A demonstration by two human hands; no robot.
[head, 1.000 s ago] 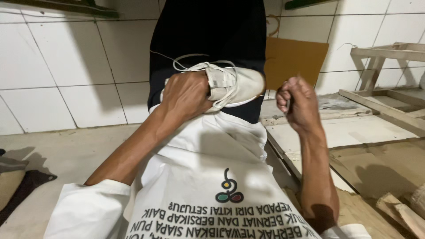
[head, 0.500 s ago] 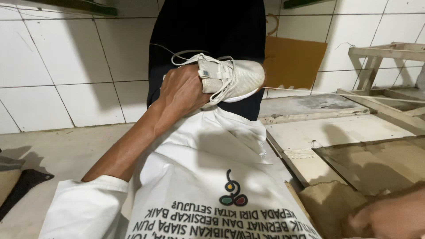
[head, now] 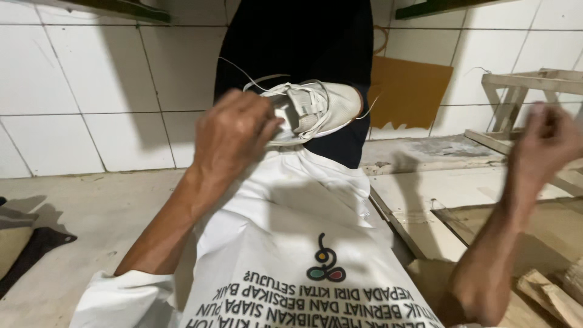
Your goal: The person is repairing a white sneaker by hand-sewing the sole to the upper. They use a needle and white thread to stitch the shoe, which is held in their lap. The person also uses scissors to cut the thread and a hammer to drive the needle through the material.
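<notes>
- On the lap, against the white apron (head: 291,218): cream shoe (head: 316,109), sole side away, laces loose — one thread end trails up-left.
- L hand (head: 234,133) clamped round the shoe's heel end, fingers curled over it, pressing it to the knee.
- R hand (head: 546,146) up at the right edge, well apart from the shoe; blurred, fingers look pinched as if on a thread, but can't tell what, if anything, it holds.
- Wooden boards (head: 425,200) & frame (head: 528,91) on the floor to the right, tiled wall (head: 79,91) behind.
- Risks, my read: one-handed hold is all that steadies the shoe — a hard tug from the R could twist it off the knee; loose laces could snag the thread; a slack grip lets the heel slide down the apron.
</notes>
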